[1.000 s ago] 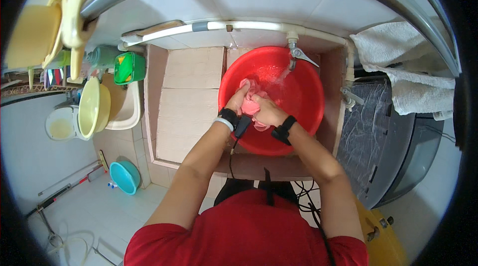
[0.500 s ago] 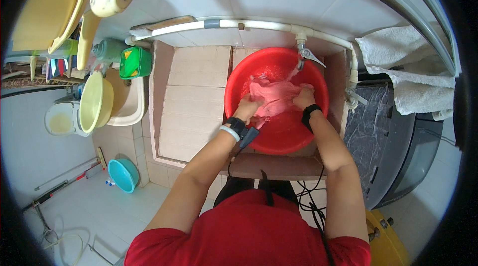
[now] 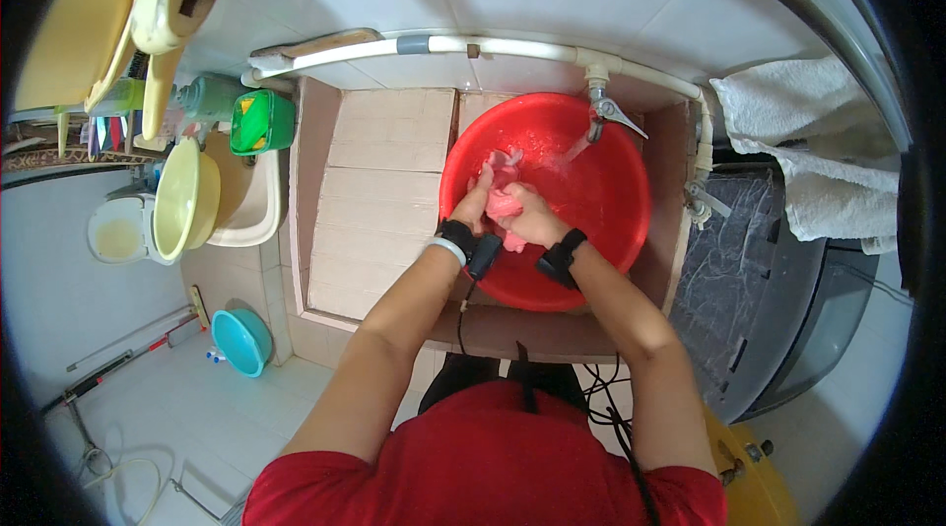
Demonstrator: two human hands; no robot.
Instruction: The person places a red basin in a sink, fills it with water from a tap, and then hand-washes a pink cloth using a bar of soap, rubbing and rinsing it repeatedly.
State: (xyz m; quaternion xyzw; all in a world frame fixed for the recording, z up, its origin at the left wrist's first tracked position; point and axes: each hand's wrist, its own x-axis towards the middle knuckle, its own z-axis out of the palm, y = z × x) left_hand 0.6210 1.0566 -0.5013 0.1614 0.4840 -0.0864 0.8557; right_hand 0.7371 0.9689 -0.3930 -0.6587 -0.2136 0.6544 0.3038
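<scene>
Pink cloth [image 3: 506,203] bunched between two hands in a red basin [image 3: 606,206]

Near the centre of the frame, the cloth is gathered into a crumpled bundle inside the left part of the basin. The left hand [image 3: 473,204] is partly closed on the bundle's left side, its thumb pointing up the frame. The right hand [image 3: 533,221] is curled around the cloth from the right, fingers largely folded; how tightly either one grips, I cannot tell. Dark bands circle both wrists, and a pale band [image 3: 445,249] sits beside the left one.

At the basin's upper right, water [image 3: 570,154] runs from a metal tap [image 3: 599,110] into it. The basin stands in a pinkish tiled sink [image 3: 379,230] across the middle of the frame.

At left are a pale yellow basin [image 3: 205,196] and a green container [image 3: 266,122]; a blue basin [image 3: 242,342] sits at lower left. White towels [image 3: 838,193] hang at upper right, above a dark appliance [image 3: 729,270].
</scene>
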